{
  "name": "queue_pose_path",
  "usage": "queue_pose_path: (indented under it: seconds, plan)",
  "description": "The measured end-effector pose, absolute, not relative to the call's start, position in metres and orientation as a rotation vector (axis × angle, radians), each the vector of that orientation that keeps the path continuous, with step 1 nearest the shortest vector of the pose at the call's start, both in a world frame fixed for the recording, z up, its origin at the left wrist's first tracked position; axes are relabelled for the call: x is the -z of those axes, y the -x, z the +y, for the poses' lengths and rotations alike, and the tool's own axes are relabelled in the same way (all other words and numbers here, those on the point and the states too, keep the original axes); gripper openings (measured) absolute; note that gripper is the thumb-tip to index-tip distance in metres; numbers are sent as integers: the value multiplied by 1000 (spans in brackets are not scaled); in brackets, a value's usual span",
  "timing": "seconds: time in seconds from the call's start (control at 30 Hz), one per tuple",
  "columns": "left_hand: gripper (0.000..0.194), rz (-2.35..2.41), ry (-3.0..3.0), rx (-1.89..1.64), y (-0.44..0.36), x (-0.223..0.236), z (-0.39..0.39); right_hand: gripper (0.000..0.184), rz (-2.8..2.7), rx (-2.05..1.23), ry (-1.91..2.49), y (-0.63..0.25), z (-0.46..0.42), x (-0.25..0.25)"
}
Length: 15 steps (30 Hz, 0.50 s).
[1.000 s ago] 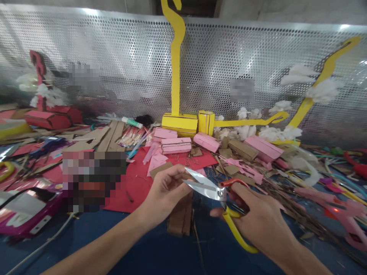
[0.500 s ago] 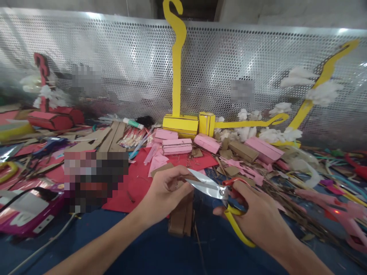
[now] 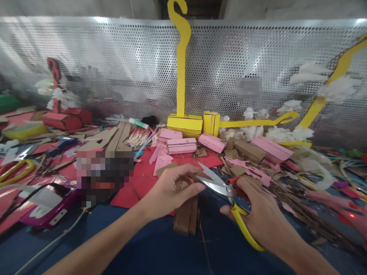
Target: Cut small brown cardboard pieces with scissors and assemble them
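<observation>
My left hand point(image 3: 172, 189) is closed in a pinch on a brown cardboard strip point(image 3: 187, 215) that hangs down below the fingers. My right hand point(image 3: 262, 215) grips scissors point(image 3: 226, 194) with shiny blades, a red upper handle and a yellow lower handle. The blades are apart, and their tips point left at the top of the strip, right beside my left thumb and forefinger. Both hands hover over the blue table top point(image 3: 160, 248).
Red paper sheet point(image 3: 137, 183) lies behind my hands. Pink paper boxes point(image 3: 180, 145), cardboard scraps and yellow cardboard shapes point(image 3: 183, 122) crowd the middle. A perforated metal panel point(image 3: 126, 72) closes the back. A pink device point(image 3: 46, 208) with a white cable sits left; sticks and pink cut-outs lie right.
The scissors moved left, closer to the strip, and my left hand shifted slightly. The camera view drifted a little, so the clutter slid right in the picture.
</observation>
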<state>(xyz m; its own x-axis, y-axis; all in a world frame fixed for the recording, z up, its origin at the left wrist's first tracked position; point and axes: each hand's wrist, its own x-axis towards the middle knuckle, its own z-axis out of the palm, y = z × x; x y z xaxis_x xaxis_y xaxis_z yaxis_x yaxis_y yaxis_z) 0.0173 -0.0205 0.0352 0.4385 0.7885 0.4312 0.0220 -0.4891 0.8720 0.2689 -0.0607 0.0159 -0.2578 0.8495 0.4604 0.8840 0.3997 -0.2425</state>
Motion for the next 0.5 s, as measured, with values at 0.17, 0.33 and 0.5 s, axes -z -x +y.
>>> queue_pose_path:
  seconds: [0.17,0.33,0.5]
  plan:
    - [25,1389,-2285,-971,27,-47,-12,36,-2120,99,1483,-273,-59,-17]
    - [35,2353,-2379,-459,94,-26,-14,39,-2098,96,1515,-278,-56,-14]
    - [34,2340,-2404,-480,102,-21,-19,40,-2096,90,1517,-276,-56,-15]
